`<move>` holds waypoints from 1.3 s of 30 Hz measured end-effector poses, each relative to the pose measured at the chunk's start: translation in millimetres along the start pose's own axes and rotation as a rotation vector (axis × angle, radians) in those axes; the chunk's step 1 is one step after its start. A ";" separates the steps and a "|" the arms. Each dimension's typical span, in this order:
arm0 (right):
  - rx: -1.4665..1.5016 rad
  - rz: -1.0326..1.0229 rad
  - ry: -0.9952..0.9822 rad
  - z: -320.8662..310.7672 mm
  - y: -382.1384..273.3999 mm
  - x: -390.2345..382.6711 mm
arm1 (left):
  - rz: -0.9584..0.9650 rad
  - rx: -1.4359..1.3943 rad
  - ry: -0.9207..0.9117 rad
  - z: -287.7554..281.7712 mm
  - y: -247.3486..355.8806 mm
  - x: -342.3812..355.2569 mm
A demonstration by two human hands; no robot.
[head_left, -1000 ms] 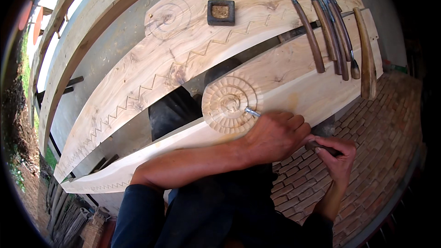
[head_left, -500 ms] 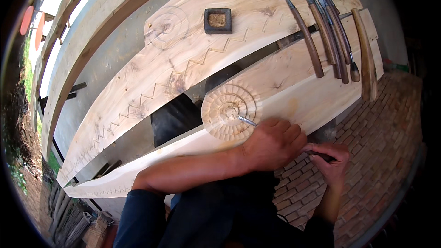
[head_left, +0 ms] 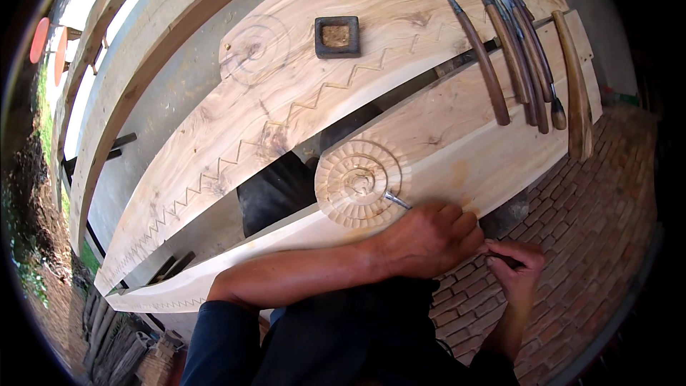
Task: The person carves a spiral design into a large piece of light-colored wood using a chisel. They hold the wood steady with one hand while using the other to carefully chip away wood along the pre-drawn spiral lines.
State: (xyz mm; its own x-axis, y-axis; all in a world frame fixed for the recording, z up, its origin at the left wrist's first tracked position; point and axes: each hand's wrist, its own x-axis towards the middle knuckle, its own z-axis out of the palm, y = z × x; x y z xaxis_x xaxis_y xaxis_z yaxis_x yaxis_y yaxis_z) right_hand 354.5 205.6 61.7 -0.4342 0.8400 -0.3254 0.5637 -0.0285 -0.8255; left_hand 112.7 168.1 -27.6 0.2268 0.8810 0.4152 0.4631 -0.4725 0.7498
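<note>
My left hand (head_left: 437,237) is closed around the front of a carving gouge (head_left: 397,201), its forearm laid across the near wooden panel (head_left: 464,125). Farther back on the dark handle, my right hand (head_left: 520,266) grips the same tool beyond the panel's near edge. The gouge's metal tip touches the lower right part of a carved round rosette (head_left: 361,182), between the inner rings and the scalloped border. My left fist hides the middle of the gouge.
Several long-handled carving tools (head_left: 511,43) lie at the far right beside a wooden mallet-like stick (head_left: 572,86). A small square dark dish (head_left: 337,37) sits on the far panel (head_left: 286,93), which bears a zigzag line. Curved beams (head_left: 143,64) stand left; brick paving (head_left: 572,243) lies right.
The gouge tip has shifted from near the rosette's centre outward to its lower right. Both hands moved slightly right with it, and the view has shifted a little.
</note>
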 end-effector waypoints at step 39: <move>0.092 0.092 0.108 38.3 12.1 -12.8 | 0.081 0.138 0.165 -6.3 0.1 -4.8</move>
State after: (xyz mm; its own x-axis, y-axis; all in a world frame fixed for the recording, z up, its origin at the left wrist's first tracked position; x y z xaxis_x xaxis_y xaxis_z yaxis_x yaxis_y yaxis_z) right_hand 339.9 173.8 38.2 -0.3033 0.8847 -0.3541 0.5286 -0.1530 -0.8350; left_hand 106.2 163.7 -26.3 0.1300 0.8195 0.5581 0.5643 -0.5240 0.6380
